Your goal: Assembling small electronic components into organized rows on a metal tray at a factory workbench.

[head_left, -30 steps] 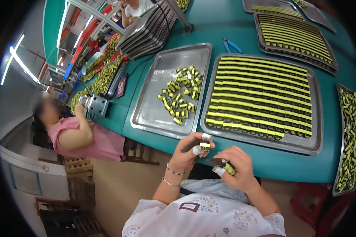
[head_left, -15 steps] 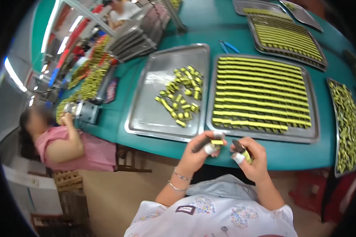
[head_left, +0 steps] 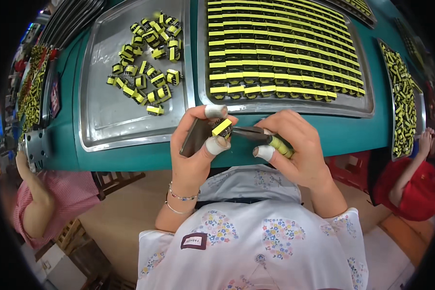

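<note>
My left hand (head_left: 192, 145), with white wraps on thumb and finger, pinches a small yellow-and-black transformer (head_left: 222, 127). A dark flat piece (head_left: 196, 137) lies along that palm; its kind I cannot make out. From the right, my right hand (head_left: 295, 145) grips a pair of pliers (head_left: 251, 133) with dark slim jaws and yellow-green handles. The jaw tips point left and meet or nearly touch the transformer's side. White wrap also covers the right thumb. Beyond the hands, a metal tray (head_left: 97, 104) holds loose transformers (head_left: 147, 79), while another tray (head_left: 367, 104) carries them in neat rows (head_left: 275, 53).
The green table (head_left: 145, 162) has its near edge just under my hands. A tray of loose yellow parts (head_left: 403, 96) stands at the right. One person in pink checks (head_left: 58, 203) sits at left, another in red (head_left: 415, 191) at right. Stacked trays (head_left: 72, 21) stand far left.
My view has tilted down and closer. The hands have come together, bringing the pliers' jaws from apart to beside the transformer in my left hand.
</note>
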Motion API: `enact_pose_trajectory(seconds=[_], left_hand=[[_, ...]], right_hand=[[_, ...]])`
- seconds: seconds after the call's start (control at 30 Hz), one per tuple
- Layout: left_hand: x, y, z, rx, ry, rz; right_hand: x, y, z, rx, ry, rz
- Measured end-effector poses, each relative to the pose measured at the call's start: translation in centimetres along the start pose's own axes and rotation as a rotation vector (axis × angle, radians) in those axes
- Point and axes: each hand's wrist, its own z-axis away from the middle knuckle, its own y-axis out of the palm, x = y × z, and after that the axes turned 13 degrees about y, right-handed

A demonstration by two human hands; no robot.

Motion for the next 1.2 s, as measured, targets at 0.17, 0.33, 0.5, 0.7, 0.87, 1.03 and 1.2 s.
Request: enact_pose_trajectory(seconds=[0.17, 0.33, 0.5, 0.7, 0.87, 1.03, 1.2], left_hand=[[0.2, 0.0, 0.5, 0.018, 0.064, -0.009], [0.3, 0.5, 0.6, 0.032, 0.102, -0.093], [0.6, 0.5, 0.9, 0.022, 0.160, -0.210], [0.5, 0.4, 0.8, 0.035, 0.190, -0.264], [1.1, 0.4, 0.8, 0.063, 0.298, -0.322], [1.0, 0.3, 1.0, 0.066, 0.326, -0.369], [0.9, 1.0, 1.0, 0.001, 0.256, -0.266]], right_hand=[[-0.1, -0.3, 0.3, 0.005, -0.023, 0.047], [0.0, -0.5, 0.4, -0.013, -0.034, 0.080], [0.1, -0.3, 0.6, -0.036, -0.061, 0.162], [-0.1, 0.5, 0.8, -0.109, -0.113, 0.221], [-0.2, 1.0, 1.5, -0.137, -0.084, 0.228], [-0.1, 0.7, 1.4, -0.148, -0.099, 0.206], [-0.4, 0.3, 1.3, -0.159, -0.036, 0.124]])
